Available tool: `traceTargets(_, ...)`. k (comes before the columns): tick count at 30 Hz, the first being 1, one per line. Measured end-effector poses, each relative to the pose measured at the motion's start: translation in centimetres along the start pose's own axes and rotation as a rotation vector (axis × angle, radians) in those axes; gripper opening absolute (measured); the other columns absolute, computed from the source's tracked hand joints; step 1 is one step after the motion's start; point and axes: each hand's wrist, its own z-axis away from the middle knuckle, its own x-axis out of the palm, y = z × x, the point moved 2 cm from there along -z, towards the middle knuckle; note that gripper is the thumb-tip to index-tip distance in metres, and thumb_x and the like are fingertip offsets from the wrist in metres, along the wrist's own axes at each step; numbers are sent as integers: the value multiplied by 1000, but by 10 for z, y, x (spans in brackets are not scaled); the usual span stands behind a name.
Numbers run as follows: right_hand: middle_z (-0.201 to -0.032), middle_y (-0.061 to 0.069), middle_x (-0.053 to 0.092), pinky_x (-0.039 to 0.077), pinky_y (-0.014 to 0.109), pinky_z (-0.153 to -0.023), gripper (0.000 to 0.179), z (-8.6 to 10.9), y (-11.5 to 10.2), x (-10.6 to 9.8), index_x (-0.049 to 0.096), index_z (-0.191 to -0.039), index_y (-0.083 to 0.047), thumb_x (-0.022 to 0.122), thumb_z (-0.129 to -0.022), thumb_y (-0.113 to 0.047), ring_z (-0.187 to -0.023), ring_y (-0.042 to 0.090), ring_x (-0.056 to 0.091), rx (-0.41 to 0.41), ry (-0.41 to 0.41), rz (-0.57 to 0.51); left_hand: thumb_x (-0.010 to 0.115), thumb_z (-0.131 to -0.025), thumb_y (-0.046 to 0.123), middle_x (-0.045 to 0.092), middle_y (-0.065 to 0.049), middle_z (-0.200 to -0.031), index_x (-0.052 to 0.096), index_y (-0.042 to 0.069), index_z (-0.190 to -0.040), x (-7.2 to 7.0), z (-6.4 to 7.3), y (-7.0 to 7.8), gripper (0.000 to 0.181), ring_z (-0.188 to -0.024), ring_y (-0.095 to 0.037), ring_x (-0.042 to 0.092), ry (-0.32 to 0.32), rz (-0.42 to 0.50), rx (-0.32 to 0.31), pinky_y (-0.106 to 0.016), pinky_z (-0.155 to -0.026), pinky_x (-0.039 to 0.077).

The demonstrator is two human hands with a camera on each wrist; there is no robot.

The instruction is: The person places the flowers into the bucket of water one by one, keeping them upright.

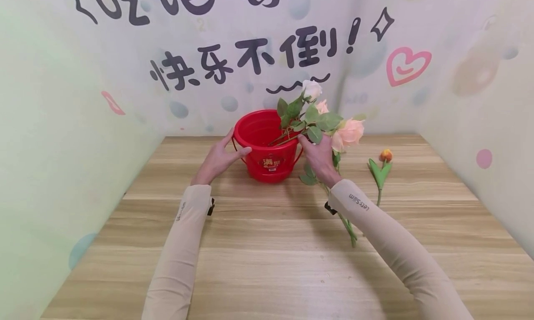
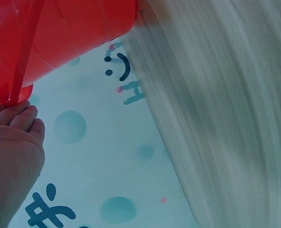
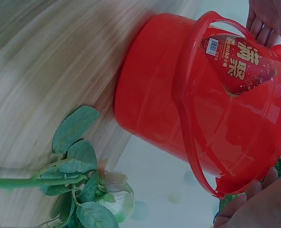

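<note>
A red plastic bucket (image 1: 269, 164) with a thin red handle and a printed label (image 3: 242, 64) stands near the back of the table. My left hand (image 1: 219, 157) holds its left side at the rim, thumb toward the front. On the right, my right hand (image 1: 320, 157) holds the rim, fingers at the handle's joint in the right wrist view. Stems of artificial roses lean inside the bucket and over its right rim. A white rose (image 1: 312, 90) and a large pink rose (image 1: 349, 132) show above the right hand, which partly hides the stems and leaves.
An orange tulip (image 1: 386, 155) with green leaves lies on the wooden table (image 1: 267, 264) to the right. Another green stem (image 1: 348, 227) lies beneath the right forearm. Behind the table hangs a white printed cloth (image 1: 233, 88) with dark lettering.
</note>
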Motion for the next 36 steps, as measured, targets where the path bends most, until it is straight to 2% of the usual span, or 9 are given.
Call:
traceTargets(8, -97, 7, 63, 47, 26, -82, 31, 0, 1, -1, 65, -122, 6, 67, -98, -14, -90, 16, 53, 12, -7, 19, 74, -83, 68, 38, -5, -163, 25, 25, -166, 0, -1, -1, 106, -147, -34, 35, 2, -1, 6, -57, -104, 49)
traceTargets(17, -100, 7, 65, 48, 26, -81, 31, 1, 1, -1, 66, -123, 3, 66, -97, -15, -90, 16, 54, 13, -10, 27, 74, -83, 69, 39, -4, -163, 25, 25, -166, 1, -2, -1, 106, -147, -34, 35, 1, 2, 3, -57, -104, 49)
traceTargets(21, -95, 5, 63, 48, 26, -79, 29, 1, 2, -1, 66, -119, 2, 66, -97, -16, -88, 16, 54, 12, -8, 28, 75, -83, 68, 39, -4, -163, 25, 25, -166, 2, -2, -1, 106, -147, -34, 35, 0, 6, -1, -57, -104, 49)
traceTargets(27, -78, 1, 51, 42, 26, -68, 13, 1, 1, -2, 63, -100, -5, 64, -100, -18, -75, 14, 47, 9, -20, 23, 75, -84, 67, 38, -5, -163, 24, 25, -166, 2, -2, -2, 105, -148, -34, 34, -2, 5, 4, -57, -105, 48)
traceTargets(31, -66, 0, 43, 36, 24, -57, 24, 2, 0, -4, 56, -82, -10, 62, -103, -19, -62, 12, 40, 21, -38, 11, 75, -84, 66, 39, -5, -163, 24, 25, -166, 1, -1, -1, 105, -147, -32, 35, 2, -1, 0, -56, -105, 48)
traceTargets(36, -58, -4, 44, 34, 22, -51, 34, 4, -3, -6, 58, -75, -7, 58, -105, -24, -55, 8, 39, 35, -38, -10, 75, -83, 67, 39, -5, -163, 24, 24, -166, 1, -1, -1, 106, -147, -31, 36, 2, 1, -4, -56, -104, 49)
